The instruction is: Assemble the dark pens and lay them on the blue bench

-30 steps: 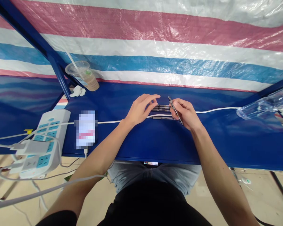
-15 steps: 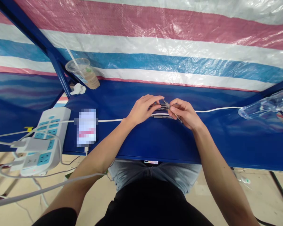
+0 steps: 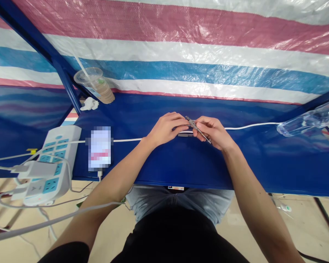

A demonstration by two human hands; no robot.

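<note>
My right hand (image 3: 212, 132) is closed around slim metal tweezers (image 3: 197, 129), whose tip points up and left toward my left fingertips. My left hand (image 3: 166, 128) is curled, fingers pinched over small dark rod-like parts (image 3: 185, 134) lying in a row on the blue table (image 3: 181, 160). Most of those parts are hidden under both hands. A white cable (image 3: 249, 126) runs across the table beneath my hands.
A plastic cup with a straw (image 3: 94, 84) and a crumpled tissue (image 3: 89, 104) stand at the back left. A phone (image 3: 100, 148) lies left of my hands, a white power strip (image 3: 48, 164) beyond the table's left edge. A clear plastic bottle (image 3: 308, 122) lies at the right.
My left hand went from fingers stretched flat over the parts to curled and pinched. My right hand tilted the tweezers down and moved their tip left to meet the left fingers.
</note>
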